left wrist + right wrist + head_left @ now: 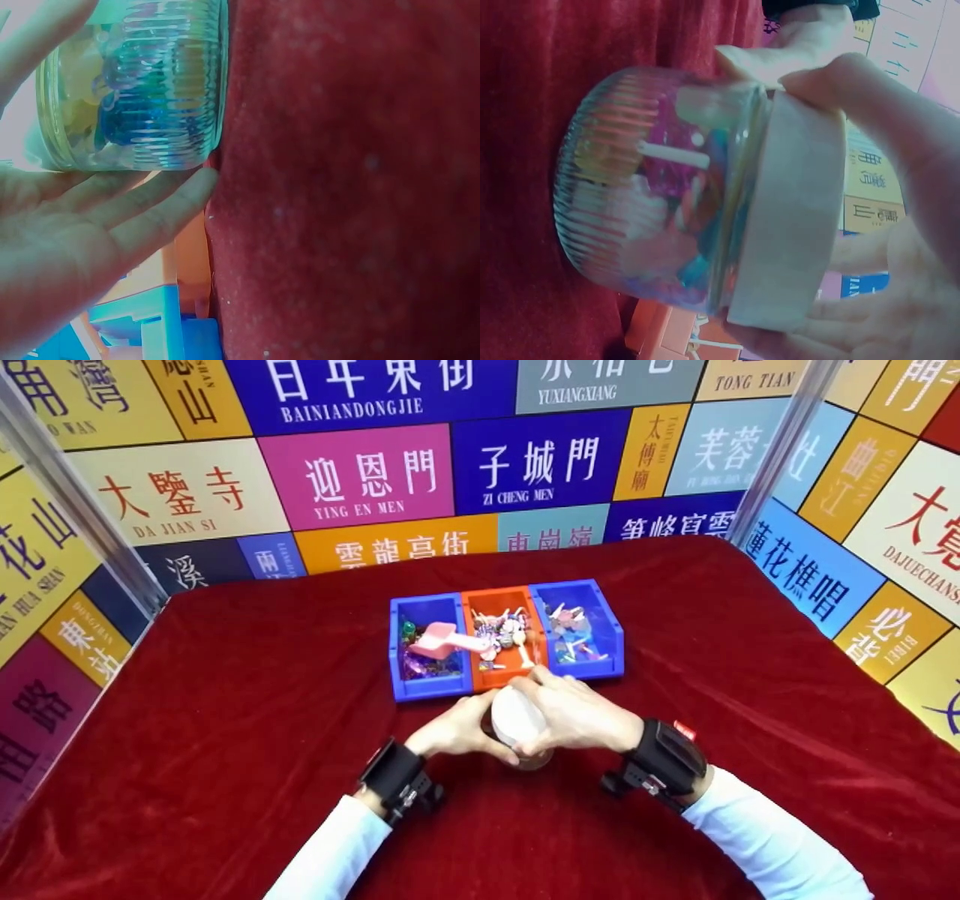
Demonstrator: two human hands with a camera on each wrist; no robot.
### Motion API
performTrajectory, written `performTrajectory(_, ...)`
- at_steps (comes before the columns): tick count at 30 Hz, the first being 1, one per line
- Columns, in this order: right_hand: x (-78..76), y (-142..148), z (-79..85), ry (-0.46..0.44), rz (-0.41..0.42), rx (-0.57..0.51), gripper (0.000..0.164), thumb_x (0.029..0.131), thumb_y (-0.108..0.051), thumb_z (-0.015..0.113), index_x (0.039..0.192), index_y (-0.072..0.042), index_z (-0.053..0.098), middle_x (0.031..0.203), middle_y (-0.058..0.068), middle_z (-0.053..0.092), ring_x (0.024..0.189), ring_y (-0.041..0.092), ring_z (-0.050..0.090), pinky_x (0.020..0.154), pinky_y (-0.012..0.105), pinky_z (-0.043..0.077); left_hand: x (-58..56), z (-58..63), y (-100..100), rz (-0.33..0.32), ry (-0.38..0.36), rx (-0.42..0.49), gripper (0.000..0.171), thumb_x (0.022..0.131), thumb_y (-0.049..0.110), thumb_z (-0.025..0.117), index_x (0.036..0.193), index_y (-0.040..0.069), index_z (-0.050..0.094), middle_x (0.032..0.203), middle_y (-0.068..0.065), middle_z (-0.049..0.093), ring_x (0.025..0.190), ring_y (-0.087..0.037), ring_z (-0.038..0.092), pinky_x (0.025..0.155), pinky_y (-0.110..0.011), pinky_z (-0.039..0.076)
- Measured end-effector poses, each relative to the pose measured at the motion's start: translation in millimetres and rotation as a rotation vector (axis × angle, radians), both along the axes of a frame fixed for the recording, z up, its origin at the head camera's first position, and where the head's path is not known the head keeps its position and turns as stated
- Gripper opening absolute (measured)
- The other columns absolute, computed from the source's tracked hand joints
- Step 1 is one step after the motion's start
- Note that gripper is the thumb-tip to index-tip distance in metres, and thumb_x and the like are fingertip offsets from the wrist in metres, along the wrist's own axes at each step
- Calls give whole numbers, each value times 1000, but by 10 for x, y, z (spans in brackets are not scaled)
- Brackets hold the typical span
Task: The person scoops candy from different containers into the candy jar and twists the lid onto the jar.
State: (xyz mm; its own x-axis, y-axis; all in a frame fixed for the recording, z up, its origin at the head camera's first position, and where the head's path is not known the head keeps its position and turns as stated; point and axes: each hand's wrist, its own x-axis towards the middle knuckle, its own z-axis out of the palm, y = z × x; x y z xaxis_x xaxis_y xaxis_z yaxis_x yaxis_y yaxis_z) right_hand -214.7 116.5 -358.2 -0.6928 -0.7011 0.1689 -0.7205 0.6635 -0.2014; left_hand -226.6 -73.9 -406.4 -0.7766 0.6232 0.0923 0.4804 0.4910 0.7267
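Observation:
A ribbed glass jar (641, 199) holding colourful small trinkets stands on the red cloth in front of the bins. My left hand (459, 729) holds the jar's side, thumb and fingers on opposite sides of the glass. With my right hand (583, 711) I grip the white lid (517, 717), which sits on the jar's mouth in the right wrist view. Through the glass show purple, yellow and blue pieces and a short white stick. In the head view both hands hide most of the jar's body.
Just beyond the hands stand three joined bins: a blue bin (431, 690) at left, an orange bin (466, 641) in the middle, another blue bin (616, 649) at right, all with small trinkets. A pink scoop (435, 640) lies across the left one. Lettered panels (360, 476) surround the table.

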Motion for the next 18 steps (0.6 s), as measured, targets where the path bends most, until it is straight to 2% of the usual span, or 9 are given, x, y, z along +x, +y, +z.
performTrajectory(7,52,-37,-93,165,-104,-32,71,54,-53,73,101,-4,53,88,10,47,60,22,51,52,34,46,-3,7,5,4,-14,-13,81,57,32,82,127,11,45,113,-3,57,99,-15,52,88,-28,42)
performTrajectory(9,67,-39,-106,159,-132,-34,74,55,-58,71,101,-4,51,87,11,46,56,22,51,49,34,46,-3,8,4,1,-11,-16,81,58,32,82,127,10,45,114,-4,56,100,-15,51,89,-28,41)
performTrajectory(11,87,-18,-87,96,-139,-19,84,55,-62,69,111,-2,48,93,13,46,59,22,52,52,34,48,-5,9,3,-1,-8,-21,82,58,31,82,128,10,45,115,-4,56,101,-15,51,90,-28,41)
performTrajectory(14,78,44,4,-29,-74,-2,99,54,-60,73,127,-1,40,106,16,46,77,24,55,66,37,50,-5,14,2,-2,-1,-24,82,58,32,82,127,9,45,117,-5,55,103,-16,51,92,-28,40)
performTrajectory(16,35,90,88,-108,21,7,105,55,-52,77,134,0,32,117,18,44,95,26,52,81,39,47,-6,14,2,2,-1,-27,83,58,32,82,127,9,45,118,-4,55,105,-15,50,93,-28,39)
performTrajectory(18,-36,118,164,-163,140,10,101,57,-41,80,135,1,30,125,18,41,110,27,45,93,40,40,-7,13,4,4,-4,-26,83,57,32,82,127,8,45,117,-4,55,105,-15,50,94,-28,39)
